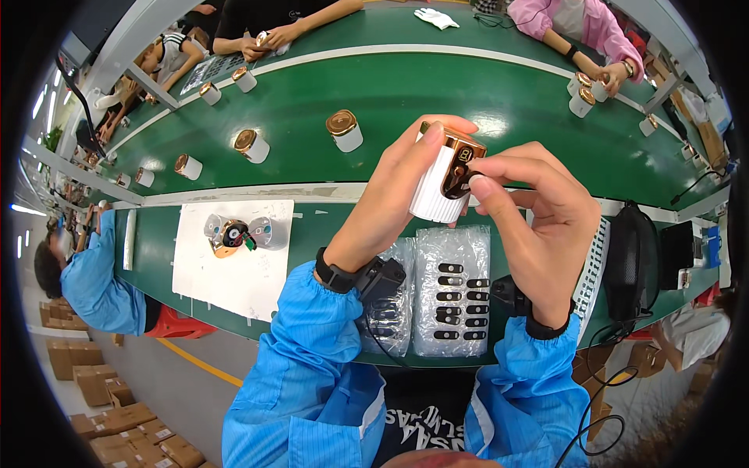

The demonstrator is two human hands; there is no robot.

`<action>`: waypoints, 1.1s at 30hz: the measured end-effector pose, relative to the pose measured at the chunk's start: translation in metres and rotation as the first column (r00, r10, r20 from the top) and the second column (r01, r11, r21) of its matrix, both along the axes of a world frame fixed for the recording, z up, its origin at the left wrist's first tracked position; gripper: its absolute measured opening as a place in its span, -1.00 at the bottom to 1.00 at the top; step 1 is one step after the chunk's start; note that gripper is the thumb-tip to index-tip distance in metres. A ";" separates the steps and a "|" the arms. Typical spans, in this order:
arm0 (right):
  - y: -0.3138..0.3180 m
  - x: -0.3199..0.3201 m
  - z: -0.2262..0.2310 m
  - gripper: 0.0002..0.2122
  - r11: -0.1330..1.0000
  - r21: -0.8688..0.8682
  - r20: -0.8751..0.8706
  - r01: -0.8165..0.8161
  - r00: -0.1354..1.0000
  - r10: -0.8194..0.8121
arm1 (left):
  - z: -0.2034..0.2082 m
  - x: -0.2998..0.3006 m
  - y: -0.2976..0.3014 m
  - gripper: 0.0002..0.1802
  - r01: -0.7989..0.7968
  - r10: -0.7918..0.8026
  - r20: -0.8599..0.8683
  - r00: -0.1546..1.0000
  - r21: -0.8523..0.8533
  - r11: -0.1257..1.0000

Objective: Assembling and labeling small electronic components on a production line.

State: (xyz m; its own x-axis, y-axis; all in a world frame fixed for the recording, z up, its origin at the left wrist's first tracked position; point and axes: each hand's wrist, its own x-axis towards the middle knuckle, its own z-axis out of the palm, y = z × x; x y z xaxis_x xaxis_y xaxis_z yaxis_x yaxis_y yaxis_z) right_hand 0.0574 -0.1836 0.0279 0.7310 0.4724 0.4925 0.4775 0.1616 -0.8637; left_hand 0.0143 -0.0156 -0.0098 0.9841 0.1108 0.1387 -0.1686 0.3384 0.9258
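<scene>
In front of me my left hand (384,183) grips a small device with a white ribbed body (431,191), a shiny copper-gold top and a dark oval panel on its side. The device is held tilted, panel facing my right. My right hand (538,207) reaches to that panel with thumb and forefinger pinched close against its lower part. Whatever sits between those fingertips is too small and covered to name. Below my hands, a clear plastic bag (433,335) bears several small black oval pieces (450,279). Another clear bag (394,335) lies partly under my left wrist.
White-and-gold devices (343,131) stand along the green conveyor belt (304,93). A white sheet (195,273) at left carries a copper part and clear plastic pieces (271,232). At right are a perforated tray (594,269), a black mesh bag (632,261) and cables. Co-workers sit across and left.
</scene>
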 end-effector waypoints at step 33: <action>-0.004 0.045 -0.025 -0.63 0.940 -0.131 -0.129 -0.316 0.945 0.300 | -0.011 -0.003 0.007 -0.35 0.046 -0.046 -0.002 0.999 0.034 0.998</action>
